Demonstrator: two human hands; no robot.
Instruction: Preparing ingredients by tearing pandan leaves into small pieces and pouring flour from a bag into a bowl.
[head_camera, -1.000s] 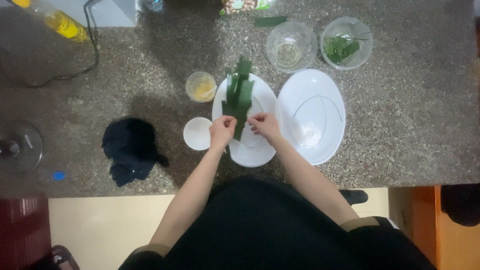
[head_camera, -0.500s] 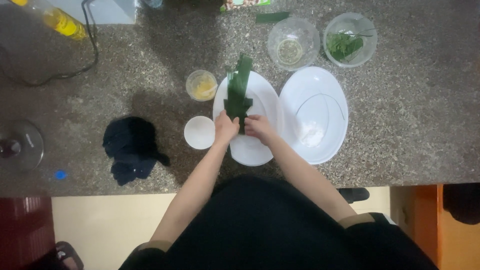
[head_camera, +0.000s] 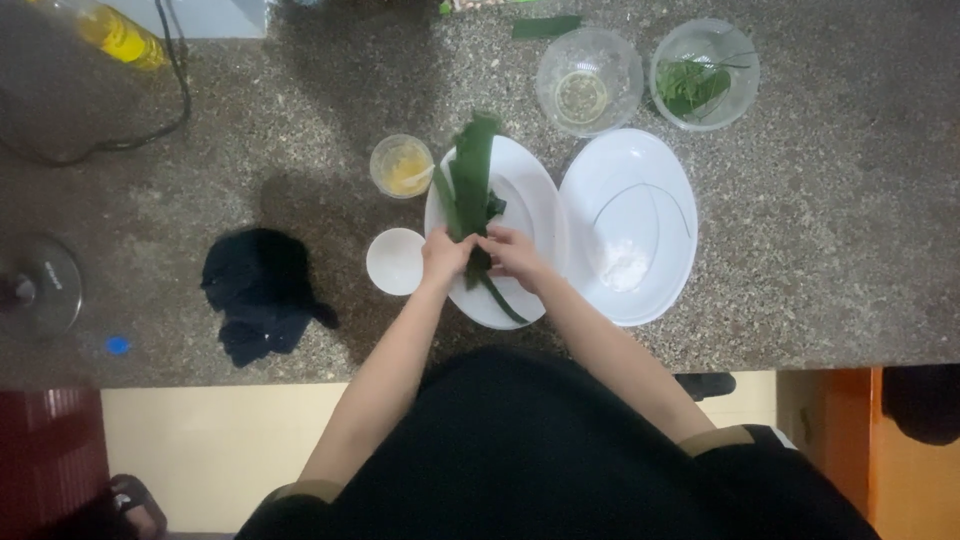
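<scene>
A bundle of long green leaves (head_camera: 470, 190) is pinched between the left hand (head_camera: 445, 257) and the right hand (head_camera: 512, 255), both closed on its lower part above a white oval plate (head_camera: 535, 215). The long axis of the leaves runs almost straight away from the person, tips pointing toward the far edge of the speckled stone counter (head_camera: 300, 150), one strip trailing back toward the body.

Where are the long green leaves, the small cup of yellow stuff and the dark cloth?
green leaves (head_camera: 470, 170), head view, upper blade.
yellow cup (head_camera: 402, 166), head view, its yellow filling.
dark cloth (head_camera: 262, 292), head view, middle of the heap.
</scene>
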